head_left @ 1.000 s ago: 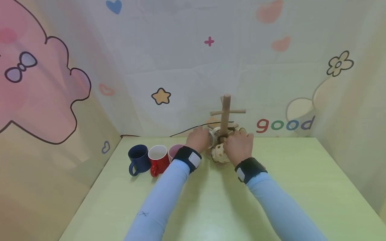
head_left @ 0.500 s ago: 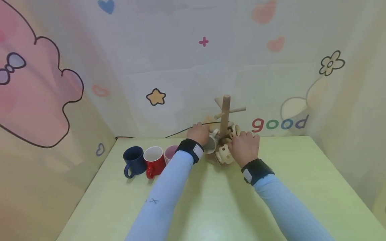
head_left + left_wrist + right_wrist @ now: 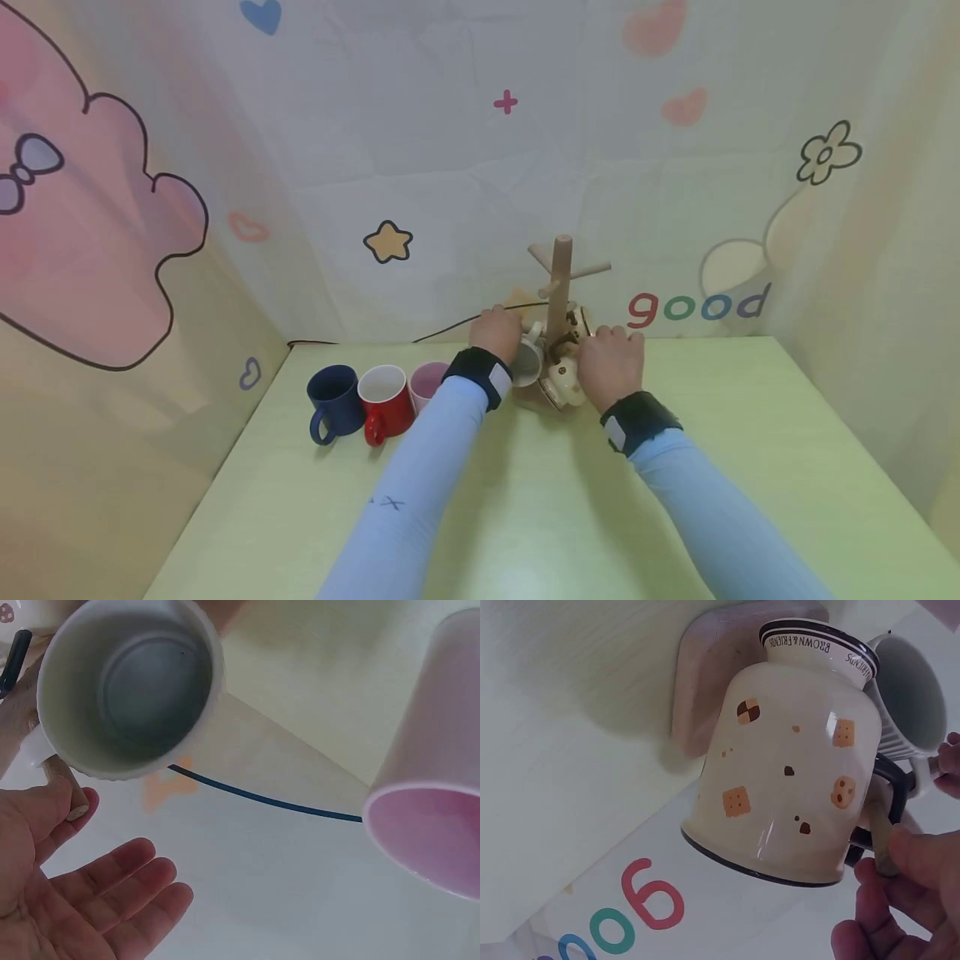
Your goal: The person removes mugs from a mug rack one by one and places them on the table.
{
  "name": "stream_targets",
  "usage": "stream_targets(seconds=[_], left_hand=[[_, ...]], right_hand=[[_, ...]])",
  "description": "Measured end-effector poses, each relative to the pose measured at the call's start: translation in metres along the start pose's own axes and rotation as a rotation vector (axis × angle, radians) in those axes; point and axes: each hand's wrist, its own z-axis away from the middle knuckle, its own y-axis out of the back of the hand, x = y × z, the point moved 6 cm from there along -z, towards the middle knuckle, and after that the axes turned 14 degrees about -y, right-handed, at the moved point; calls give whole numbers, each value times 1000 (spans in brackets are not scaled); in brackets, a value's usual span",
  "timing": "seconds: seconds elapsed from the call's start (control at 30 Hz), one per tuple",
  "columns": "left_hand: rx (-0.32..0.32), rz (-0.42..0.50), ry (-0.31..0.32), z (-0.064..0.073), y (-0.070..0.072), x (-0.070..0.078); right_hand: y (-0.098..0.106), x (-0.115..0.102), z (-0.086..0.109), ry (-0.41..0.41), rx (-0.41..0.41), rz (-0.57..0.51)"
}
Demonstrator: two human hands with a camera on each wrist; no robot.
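Observation:
A wooden mug tree [image 3: 559, 287] stands at the back of the table with mugs hung on its lower pegs. My left hand [image 3: 497, 332] pinches the end of a peg [image 3: 78, 802] between thumb and index finger, the other fingers extended. On that peg a ribbed white mug [image 3: 131, 690] hangs by its handle, mouth outward. My right hand [image 3: 611, 367] pinches another peg [image 3: 881, 832] beside a cream mug with cookie prints [image 3: 787, 772], whose dark handle loops round it. A second cream mug [image 3: 579, 321] shows partly behind the post.
To the left stand a dark blue mug [image 3: 335, 404], a red mug [image 3: 386, 408] with white inside, and a pink mug [image 3: 427, 383] partly behind my left arm. Upper pegs [image 3: 592, 269] carry nothing. A printed cloth wall [image 3: 450, 192] rises right behind the tree.
The mug tree has turned, its near side swinging to the right. The white mug's mouth now faces me more, and my right hand has shifted slightly right. Both hands keep to the pegs.

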Motion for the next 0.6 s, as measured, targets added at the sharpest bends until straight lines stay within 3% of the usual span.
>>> stream_targets(seconds=[0.37, 0.6], left_hand=[[16, -112, -43, 11, 10, 11], [13, -138, -66, 16, 9, 14]], right_hand=[[-4, 10, -8, 11, 2, -29], [-4, 12, -12, 27, -1, -85]])
